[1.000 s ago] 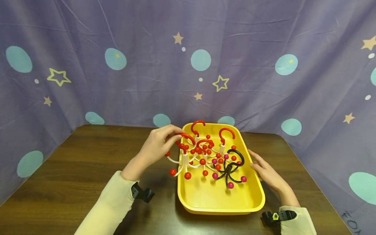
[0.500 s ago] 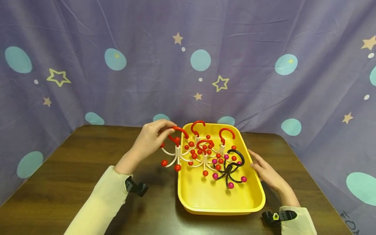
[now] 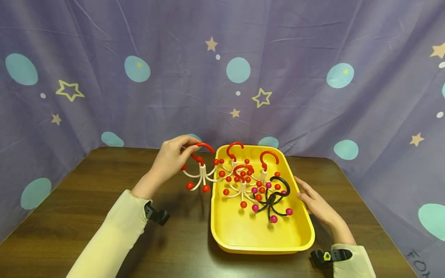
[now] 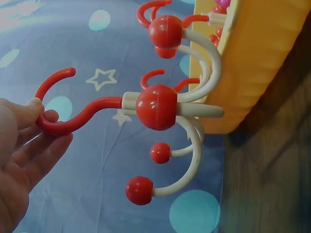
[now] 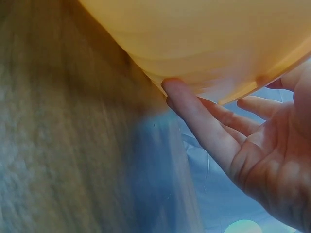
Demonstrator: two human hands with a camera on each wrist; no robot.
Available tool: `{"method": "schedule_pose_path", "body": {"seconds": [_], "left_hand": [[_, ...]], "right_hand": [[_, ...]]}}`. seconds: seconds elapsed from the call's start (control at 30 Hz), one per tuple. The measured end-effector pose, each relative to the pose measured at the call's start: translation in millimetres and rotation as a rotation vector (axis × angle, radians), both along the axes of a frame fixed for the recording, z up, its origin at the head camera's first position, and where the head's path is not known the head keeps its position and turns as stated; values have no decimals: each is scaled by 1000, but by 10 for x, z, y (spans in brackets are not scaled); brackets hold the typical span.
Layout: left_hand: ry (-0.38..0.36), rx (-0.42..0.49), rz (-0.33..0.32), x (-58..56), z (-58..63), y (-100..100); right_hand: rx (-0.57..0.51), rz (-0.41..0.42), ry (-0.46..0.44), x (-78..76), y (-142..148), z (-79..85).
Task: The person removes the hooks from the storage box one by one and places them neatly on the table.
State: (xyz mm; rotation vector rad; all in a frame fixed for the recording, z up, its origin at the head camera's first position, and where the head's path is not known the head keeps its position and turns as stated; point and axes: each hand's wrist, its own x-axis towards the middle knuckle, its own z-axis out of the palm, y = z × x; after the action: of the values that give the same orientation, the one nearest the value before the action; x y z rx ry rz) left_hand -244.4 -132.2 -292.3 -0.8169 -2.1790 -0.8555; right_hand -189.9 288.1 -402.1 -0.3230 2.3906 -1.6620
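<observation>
Hook [image 3: 203,170], one, white-pronged with red ball tips: we find it upright near the centre of the head frame, raised beside the upper left of the yellow tray [image 3: 257,236], its red crook [image 4: 63,128] pinched by the left hand [image 3: 172,157]. Tray: right of centre, on the wooden tabletop [image 3: 104,193]; inside, toward its upper end, we count three similar red-and-white hooks [image 3: 243,188] and one black hook [image 3: 271,199], magenta-tipped. Right hand [image 3: 319,205], lower right: fingers extended, touching the tray's outer wall.
</observation>
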Motion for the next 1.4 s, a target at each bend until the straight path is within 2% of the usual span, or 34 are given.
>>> {"method": "schedule_pose_path", "body": {"seconds": [0.53, 0.8, 1.17, 1.4], "left_hand": [[-29, 36, 87, -148, -37, -90], [-67, 40, 166, -184, -103, -172], [-82, 45, 218, -209, -125, -188], [-102, 57, 222, -244, -187, -172]], "right_hand": [[12, -7, 13, -1, 30, -17], [-4, 2, -6, -22, 3, -7], [-1, -8, 3, -37, -17, 12], [-10, -12, -17, -2, 7, -13]]}}
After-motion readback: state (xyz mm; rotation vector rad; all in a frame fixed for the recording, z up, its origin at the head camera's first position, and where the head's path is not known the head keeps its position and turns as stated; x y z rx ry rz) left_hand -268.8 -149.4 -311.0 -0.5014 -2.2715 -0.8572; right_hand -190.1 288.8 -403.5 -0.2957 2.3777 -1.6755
